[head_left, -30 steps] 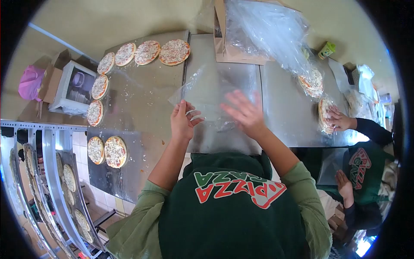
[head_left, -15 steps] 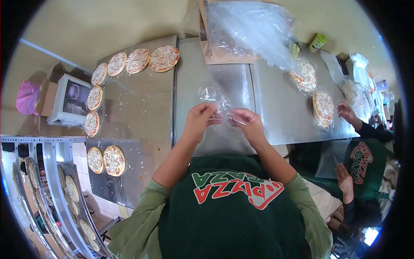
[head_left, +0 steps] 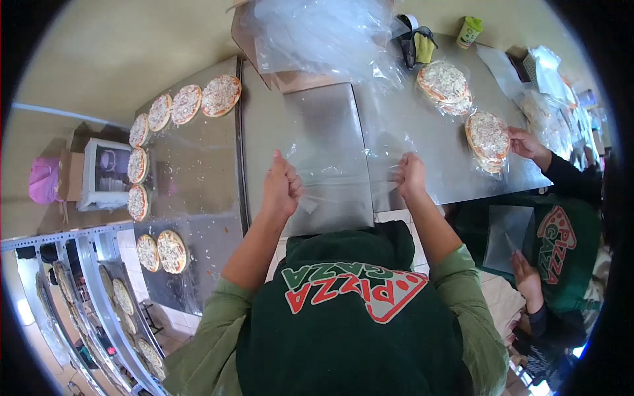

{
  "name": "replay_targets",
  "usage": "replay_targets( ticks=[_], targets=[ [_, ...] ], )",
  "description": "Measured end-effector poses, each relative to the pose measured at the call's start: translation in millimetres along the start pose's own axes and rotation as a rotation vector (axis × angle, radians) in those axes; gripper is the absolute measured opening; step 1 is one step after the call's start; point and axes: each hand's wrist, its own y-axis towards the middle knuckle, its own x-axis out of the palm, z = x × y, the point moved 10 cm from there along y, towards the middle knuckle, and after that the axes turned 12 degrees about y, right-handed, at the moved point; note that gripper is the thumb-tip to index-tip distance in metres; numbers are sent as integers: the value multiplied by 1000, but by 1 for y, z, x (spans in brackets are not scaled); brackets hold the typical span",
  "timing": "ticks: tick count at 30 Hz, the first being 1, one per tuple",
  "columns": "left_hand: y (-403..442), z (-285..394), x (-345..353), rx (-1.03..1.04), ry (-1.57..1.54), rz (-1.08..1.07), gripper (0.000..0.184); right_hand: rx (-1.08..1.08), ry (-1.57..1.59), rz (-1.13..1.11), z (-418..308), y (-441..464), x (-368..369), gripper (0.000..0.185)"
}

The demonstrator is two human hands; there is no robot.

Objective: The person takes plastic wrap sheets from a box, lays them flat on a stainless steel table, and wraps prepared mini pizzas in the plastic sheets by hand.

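Note:
A clear plastic bag [head_left: 337, 171] is stretched over the middle of the steel table [head_left: 264, 119]. My left hand [head_left: 282, 185] is closed on the bag's left side, thumb pointing up. At its right side, my right hand [head_left: 411, 175] pinches the plastic between thumb and fingers. The bag looks flat, and the table shows through it. A large heap of clear bags [head_left: 317, 39] spills out of a cardboard box [head_left: 247, 33] beyond my hands.
Several topped pizzas [head_left: 221, 96] line the left table's edges. Two wrapped stacks of pizzas [head_left: 487, 135] lie at right, one touched by a co-worker's hand [head_left: 527, 146]. A green cup [head_left: 469, 32] stands behind. Racks holding pizzas [head_left: 123, 297] stand at lower left.
My hands came together on the bag, then moved apart, spreading it. The co-worker's hand left the nearer wrapped stack and is back at its edge. The view has shifted.

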Motion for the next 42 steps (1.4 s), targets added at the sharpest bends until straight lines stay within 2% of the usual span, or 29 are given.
replay_targets(
  ticks=[3, 6, 9, 12, 14, 16, 18, 19, 21, 22, 24, 27, 29, 32, 33, 35, 37, 38, 39, 40, 41, 42],
  targets=[
    [16, -27, -32, 42, 288, 305, 30, -583, -730, -76, -37, 8, 6, 19],
    [33, -54, -73, 127, 691, 232, 21, -762, -1118, -20, -65, 0, -4, 22],
    [18, -26, -102, 651, 1207, 695, 22, -822, -1208, -59, -72, -9, -2, 20],
    [-16, 2, -2, 1028, 1628, 539, 28, -841, -1180, -54, -71, -12, -1, 20],
    [-10, -43, 53, 1246, 1638, -103, 35, -883, -1211, -53, -72, -15, 2, 19],
    [31, -74, 61, 800, 1693, -304, 58, -915, -1266, -27, -78, -12, -2, 18],
    [34, -65, 59, 765, 1901, -146, 71, -931, -1352, 38, -95, -3, -19, 16],
    [34, -59, 58, 741, 2000, -64, 78, -856, -1397, 183, -106, 1, -32, 15],
    [40, -60, 53, 656, 2037, -148, 86, -695, -1543, 318, -117, 1, -39, 21],
    [43, -61, 49, 613, 2054, -185, 90, -860, -1570, 292, -121, -12, -21, 24],
    [37, -48, 44, 696, 1938, -132, 90, -1202, -1593, 228, -121, -43, 14, 30],
    [37, -53, 11, 822, 1815, -55, 89, -1106, -1684, -255, -59, -65, 62, 40],
    [38, -55, -24, 837, 1760, 5, 88, -1064, -1687, -349, -21, -63, 61, 45],
    [29, -46, -53, 760, 1813, -43, 87, -970, -1880, -193, 4, -42, 35, 50],
    [27, -23, -62, 778, 1800, 38, 87, -931, -1901, -166, 3, -44, 37, 52],
    [22, 17, -79, 823, 1768, 168, 86, -942, -1841, -258, -2, -47, 43, 49],
    [48, 80, -172, 675, 1609, 555, 77, -815, -1697, -370, -9, -44, 46, 45],
    [-1, 151, -219, 888, 1249, 922, 61, -786, -1668, -365, -11, -40, 45, 45],
    [-7, 175, -302, 861, 822, 1137, 48, -753, -1641, -360, -13, -36, 45, 44],
    [-31, 188, -380, 905, 543, 1351, 43, -717, -1614, -352, -15, -32, 44, 44],
    [-45, 177, -466, 810, 248, 1693, 39, -698, -1616, -358, -15, -30, 46, 45],
    [-62, 180, -535, 834, 64, 1703, 41, -679, -1613, -360, -15, -27, 46, 45]
  ],
)
